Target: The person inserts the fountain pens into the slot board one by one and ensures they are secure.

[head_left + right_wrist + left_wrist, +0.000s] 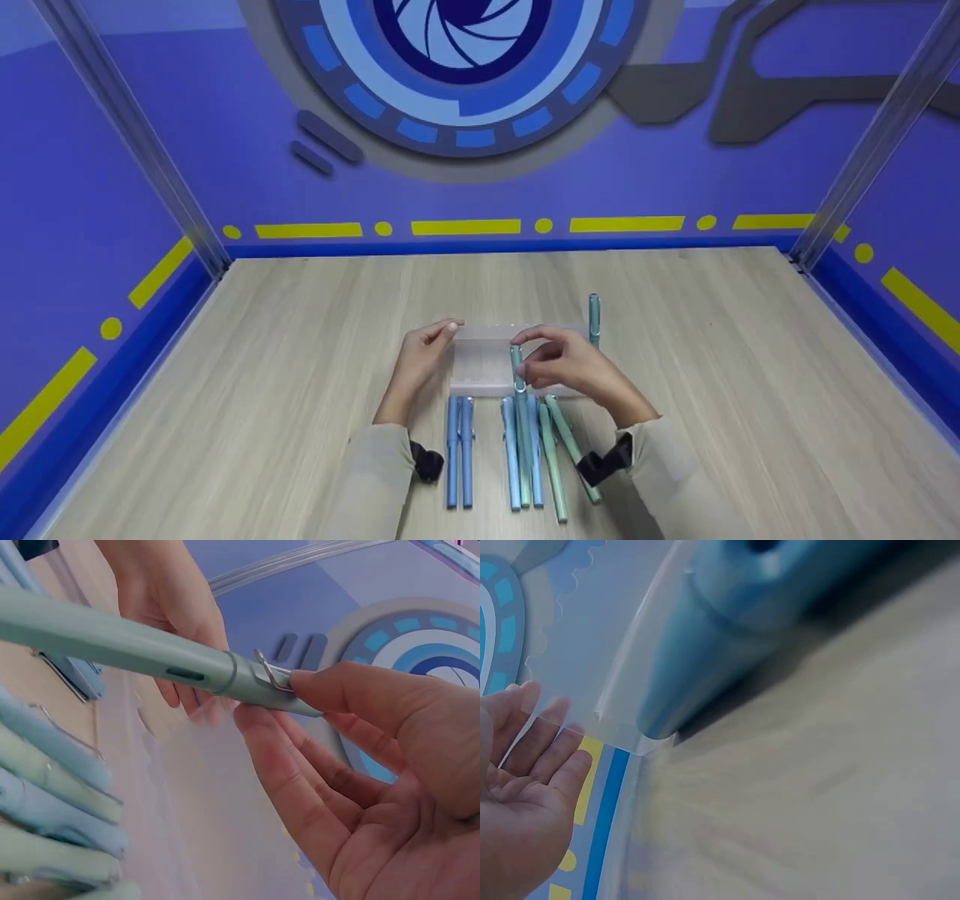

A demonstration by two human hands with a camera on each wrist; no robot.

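Observation:
My right hand (574, 367) pinches the cap end of a grey-green pen (172, 660) between thumb and fingers, near its metal clip. The pen slants over the front edge of a clear plastic case (480, 364). With thumb and fingers my left hand (420, 360) holds the case's far left corner; its translucent sheet (592, 637) shows in the left wrist view. Below the case lie two blue pens (467, 457) on the left, and light blue pens (511, 454) and green pens (553, 469) under and beside the held one.
Another teal pen (594, 315) lies at the case's right end, its cap past the far edge. The wooden table (300, 337) meets a blue-purple panel wall (480, 199) at the back, with side panels left and right.

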